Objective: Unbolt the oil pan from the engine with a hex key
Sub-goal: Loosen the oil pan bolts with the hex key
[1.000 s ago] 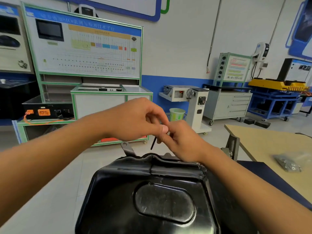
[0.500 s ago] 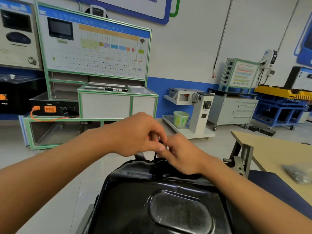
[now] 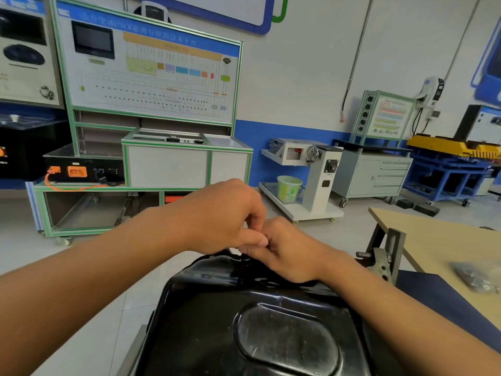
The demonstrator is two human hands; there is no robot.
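— While we look down along both arms, what takes up the most room?

— The green-framed training board (image 3: 151, 74) against the far wall, with a dark screen and a wiring chart on its panel. After that comes the oil pan (image 3: 257, 321). It is black and glossy and sits right below the camera, its outer face turned up with an oval pressed into it.

— And on the right?

— A tan desk (image 3: 439, 240) (a grey metal bracket (image 3: 385, 261) stands at its left corner, near the pan).

— What are the hands doing?

— Both are at the pan's far rim and touch each other. The left hand (image 3: 225, 215) is the higher one. Its fingers are curled and its thumb reaches across to the right hand (image 3: 290, 251), whose fingers are curled as well. The spot where they meet is hidden, so I cannot tell whether either one grasps the hex key or anything else.

— Anything smaller?

— A pale green bucket (image 3: 288, 187) stands on a white wheeled stand beyond the hands. A clear bag (image 3: 474, 278) of small metal parts lies on the desk, too blurred to make out.
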